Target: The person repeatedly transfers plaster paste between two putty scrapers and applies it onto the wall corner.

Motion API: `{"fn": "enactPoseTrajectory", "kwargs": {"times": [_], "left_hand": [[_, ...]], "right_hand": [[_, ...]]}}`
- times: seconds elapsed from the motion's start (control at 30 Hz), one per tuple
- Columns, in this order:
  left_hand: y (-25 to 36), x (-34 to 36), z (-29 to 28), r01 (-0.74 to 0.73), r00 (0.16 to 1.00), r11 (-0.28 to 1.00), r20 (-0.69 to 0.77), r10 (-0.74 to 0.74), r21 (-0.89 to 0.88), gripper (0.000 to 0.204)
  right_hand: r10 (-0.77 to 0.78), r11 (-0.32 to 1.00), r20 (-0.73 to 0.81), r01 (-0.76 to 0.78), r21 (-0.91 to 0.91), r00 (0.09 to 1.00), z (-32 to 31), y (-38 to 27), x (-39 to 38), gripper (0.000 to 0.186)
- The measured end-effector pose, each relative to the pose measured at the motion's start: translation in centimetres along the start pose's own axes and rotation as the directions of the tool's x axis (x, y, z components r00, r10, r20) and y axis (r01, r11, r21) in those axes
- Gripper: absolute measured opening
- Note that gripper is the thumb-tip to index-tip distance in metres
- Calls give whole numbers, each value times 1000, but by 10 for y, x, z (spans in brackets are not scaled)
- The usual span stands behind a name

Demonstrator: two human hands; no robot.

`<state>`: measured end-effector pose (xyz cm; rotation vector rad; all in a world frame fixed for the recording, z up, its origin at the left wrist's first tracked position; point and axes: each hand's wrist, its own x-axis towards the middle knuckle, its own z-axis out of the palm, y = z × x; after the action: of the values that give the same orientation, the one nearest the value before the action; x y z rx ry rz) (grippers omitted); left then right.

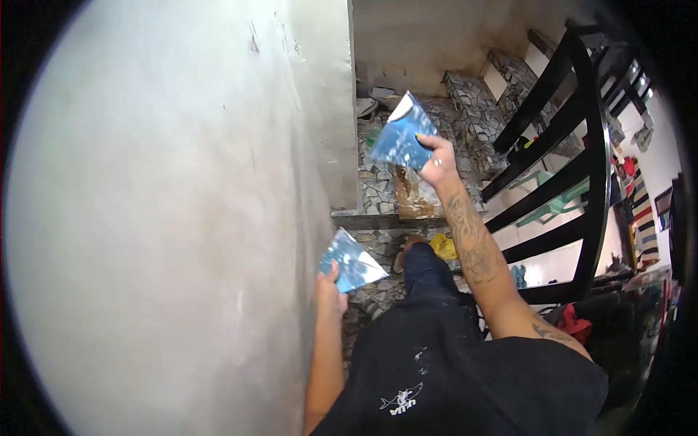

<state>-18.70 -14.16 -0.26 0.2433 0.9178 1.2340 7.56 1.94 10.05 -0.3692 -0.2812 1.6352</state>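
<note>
My left hand (331, 293) is closed on the edge of a blue putty spreader (347, 254), a flat plate with white putty smeared over it. It is close beside the grey wall (182, 218). Higher up and farther out, my right hand (438, 161) grips a second blue putty spreader (403, 145), its thumb on the upper face. White putty covers that plate's far corner and spots the rest. The two spreaders are apart, and neither visibly touches the wall. Below my right hand lies a brown board (418, 196) streaked with white putty.
Stone-patterned steps (472, 109) rise at the back right. A black railing (592, 152) runs along my right, with a green piece of furniture (556, 200) beyond it. A yellow bag or cloth (443, 246) lies near my foot. A wall corner (342, 109) juts out ahead.
</note>
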Motion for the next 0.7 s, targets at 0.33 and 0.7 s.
{"fn": "enactPoseTrajectory", "kwargs": {"times": [0.33, 0.7], "left_hand": [[5, -10, -11, 49, 999, 996, 15, -48, -76, 20], [-5, 26, -28, 81, 997, 995, -2, -81, -66, 22]], "right_hand": [[-99, 939, 222, 165, -302, 970, 80, 14, 27, 39], [42, -955, 926, 286, -72, 375, 191, 38, 92, 28]]}}
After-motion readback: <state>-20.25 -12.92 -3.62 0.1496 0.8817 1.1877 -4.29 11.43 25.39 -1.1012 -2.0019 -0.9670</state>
